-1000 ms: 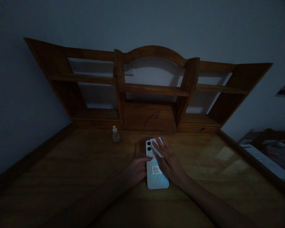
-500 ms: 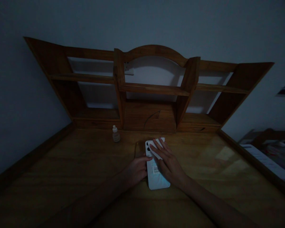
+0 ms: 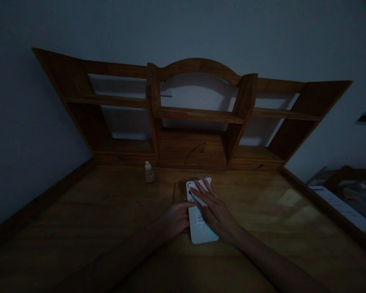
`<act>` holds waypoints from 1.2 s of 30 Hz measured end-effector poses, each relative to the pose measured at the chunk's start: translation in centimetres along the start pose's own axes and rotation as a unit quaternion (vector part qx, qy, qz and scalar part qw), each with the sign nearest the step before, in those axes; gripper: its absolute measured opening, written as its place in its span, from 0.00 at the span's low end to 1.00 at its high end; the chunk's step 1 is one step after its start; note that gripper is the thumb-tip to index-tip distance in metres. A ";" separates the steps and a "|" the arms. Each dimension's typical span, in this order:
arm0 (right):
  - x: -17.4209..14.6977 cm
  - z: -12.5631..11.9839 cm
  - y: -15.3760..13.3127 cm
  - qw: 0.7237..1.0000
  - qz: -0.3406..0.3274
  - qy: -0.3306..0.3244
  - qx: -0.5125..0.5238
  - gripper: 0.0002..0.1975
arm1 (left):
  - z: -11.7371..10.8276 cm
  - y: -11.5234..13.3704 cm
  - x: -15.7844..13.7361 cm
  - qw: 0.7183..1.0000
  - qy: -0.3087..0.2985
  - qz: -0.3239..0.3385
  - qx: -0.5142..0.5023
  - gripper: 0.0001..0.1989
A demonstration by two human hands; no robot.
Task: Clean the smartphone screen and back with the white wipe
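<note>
On the desk [image 3: 116, 195] — bottle [image 3: 149, 174] (contents unclear), left hand [image 3: 176, 216] closed on phone [image 3: 201, 232], right hand [image 3: 218, 211] flat on wipe [image 3: 199, 200]

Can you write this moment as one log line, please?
left hand: holds phone edge | right hand: flat on white cloth over phone | bottle: upright on desk

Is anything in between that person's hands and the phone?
Yes, on one side: a white cloth or tissue lies between the right hand and the phone's upper back. Nothing visible separates the left hand from the phone.
</note>
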State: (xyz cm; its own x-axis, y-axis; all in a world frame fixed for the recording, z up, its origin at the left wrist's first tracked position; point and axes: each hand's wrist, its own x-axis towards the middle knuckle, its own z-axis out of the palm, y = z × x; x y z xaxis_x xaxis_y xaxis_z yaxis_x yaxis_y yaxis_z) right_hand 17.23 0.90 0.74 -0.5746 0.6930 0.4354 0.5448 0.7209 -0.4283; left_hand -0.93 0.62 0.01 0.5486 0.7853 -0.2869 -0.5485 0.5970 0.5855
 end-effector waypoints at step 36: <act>-0.1 -0.1 0.0 0.996 0.000 0.060 0.071 0.13 | 0.1 0.6 -0.3 0.998 0.021 -0.039 -0.047 0.11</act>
State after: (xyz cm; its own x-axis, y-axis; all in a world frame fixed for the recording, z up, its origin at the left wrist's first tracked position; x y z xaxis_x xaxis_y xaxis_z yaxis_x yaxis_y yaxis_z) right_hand 17.35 0.84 0.78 -0.4925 0.6951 0.5237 0.4482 0.7184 -0.5320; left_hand -1.36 0.70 0.54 0.5667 0.7407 -0.3608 -0.5633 0.6679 0.4864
